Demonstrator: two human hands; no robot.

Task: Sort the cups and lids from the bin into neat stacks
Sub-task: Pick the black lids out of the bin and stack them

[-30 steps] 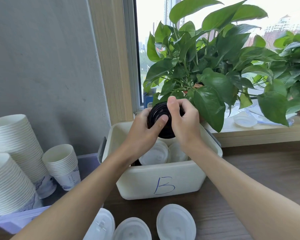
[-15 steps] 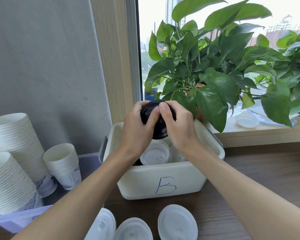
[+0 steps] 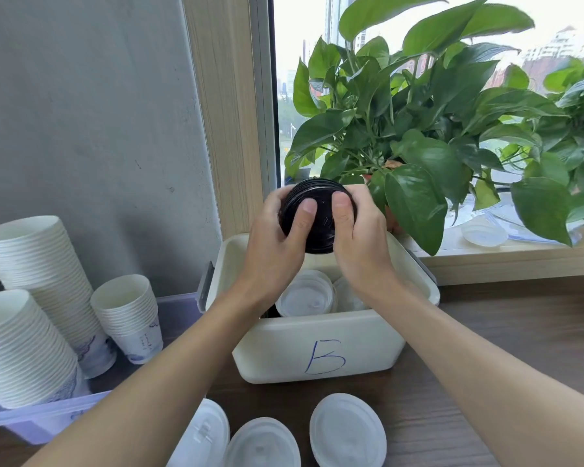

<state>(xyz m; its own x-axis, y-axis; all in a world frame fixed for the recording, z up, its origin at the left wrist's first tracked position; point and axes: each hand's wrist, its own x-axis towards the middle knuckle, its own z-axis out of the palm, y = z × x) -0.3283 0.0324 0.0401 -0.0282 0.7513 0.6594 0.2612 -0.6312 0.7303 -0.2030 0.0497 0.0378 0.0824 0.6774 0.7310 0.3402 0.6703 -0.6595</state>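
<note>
Wooden table (image 3: 520,338), white bin (image 3: 317,345), grey wall (image 3: 81,112)

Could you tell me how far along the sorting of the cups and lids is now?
Done: cups stand nested in stacks on the left, and white lids sit in a row on the table. In hand: the left hand and right hand grip a stack of black lids above the bin. Left: loose lids lie in the bin, unsorted.
</note>
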